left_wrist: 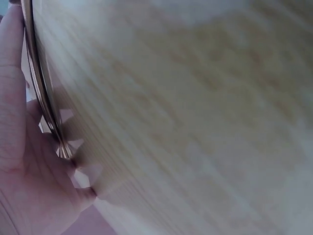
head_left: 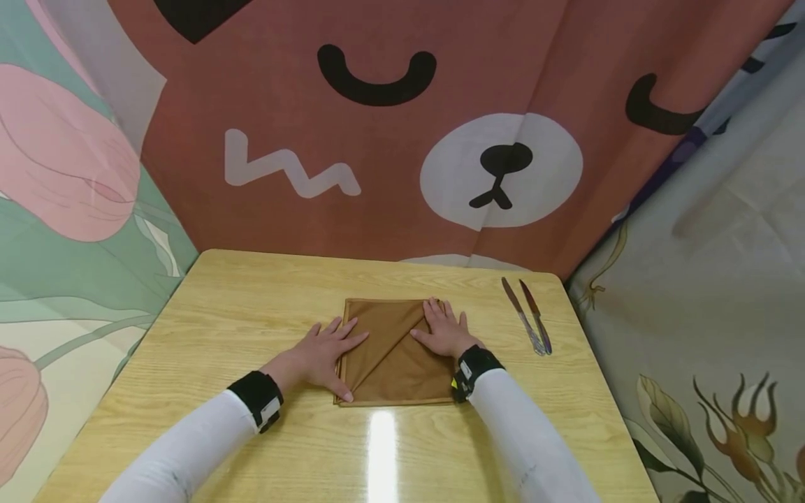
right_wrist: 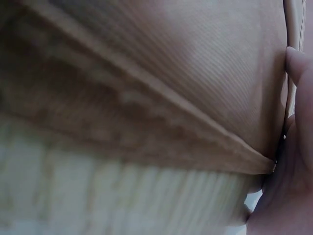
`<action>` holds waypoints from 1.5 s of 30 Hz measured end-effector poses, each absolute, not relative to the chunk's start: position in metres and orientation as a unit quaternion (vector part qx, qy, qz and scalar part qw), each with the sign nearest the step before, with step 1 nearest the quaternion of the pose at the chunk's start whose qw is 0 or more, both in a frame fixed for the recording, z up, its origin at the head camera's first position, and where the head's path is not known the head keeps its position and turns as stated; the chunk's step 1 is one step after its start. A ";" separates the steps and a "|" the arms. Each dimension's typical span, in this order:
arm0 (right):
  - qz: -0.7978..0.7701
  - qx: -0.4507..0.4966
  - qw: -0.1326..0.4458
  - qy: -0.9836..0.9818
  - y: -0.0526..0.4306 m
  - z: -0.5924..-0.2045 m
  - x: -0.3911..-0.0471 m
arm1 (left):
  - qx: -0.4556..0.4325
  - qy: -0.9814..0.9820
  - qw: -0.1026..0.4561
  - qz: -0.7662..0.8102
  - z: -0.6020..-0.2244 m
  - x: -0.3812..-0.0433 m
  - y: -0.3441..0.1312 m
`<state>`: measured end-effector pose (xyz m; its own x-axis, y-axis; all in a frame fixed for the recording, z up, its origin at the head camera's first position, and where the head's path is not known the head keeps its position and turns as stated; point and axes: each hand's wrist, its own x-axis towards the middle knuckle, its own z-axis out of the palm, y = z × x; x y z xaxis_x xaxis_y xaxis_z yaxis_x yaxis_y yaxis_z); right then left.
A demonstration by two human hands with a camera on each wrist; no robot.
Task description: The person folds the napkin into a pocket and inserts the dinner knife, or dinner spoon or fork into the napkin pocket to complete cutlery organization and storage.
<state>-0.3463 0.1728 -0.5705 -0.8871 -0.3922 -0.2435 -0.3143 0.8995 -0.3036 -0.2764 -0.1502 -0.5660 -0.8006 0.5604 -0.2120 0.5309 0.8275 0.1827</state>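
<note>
A brown cloth napkin, folded into a layered square, lies flat on the wooden table. One diagonal fold edge runs across its top from lower left to upper right. My left hand rests with spread fingers on its left side, the thumb at the lower left corner. Over the upper right corner, my right hand lies on the cloth with fingers extended. In the left wrist view the stacked layers show edge-on beside the hand. The right wrist view shows the cloth close up, with a fold line.
Two knives lie side by side at the table's right: a silver one and a darker-handled one. A printed curtain hangs behind the far table edge, and patterned cloths hang at both sides.
</note>
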 end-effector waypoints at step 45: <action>-0.011 -0.367 0.130 0.921 0.079 -0.559 -0.260 | 0.264 0.961 0.048 0.070 -0.570 -0.312 -0.146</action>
<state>-0.2596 0.0788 -0.5585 -0.6966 -0.6792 -0.2312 -0.6733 0.7302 -0.1163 -0.3121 -0.1461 -0.5701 -0.8561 0.5139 -0.0544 0.5006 0.8508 0.1599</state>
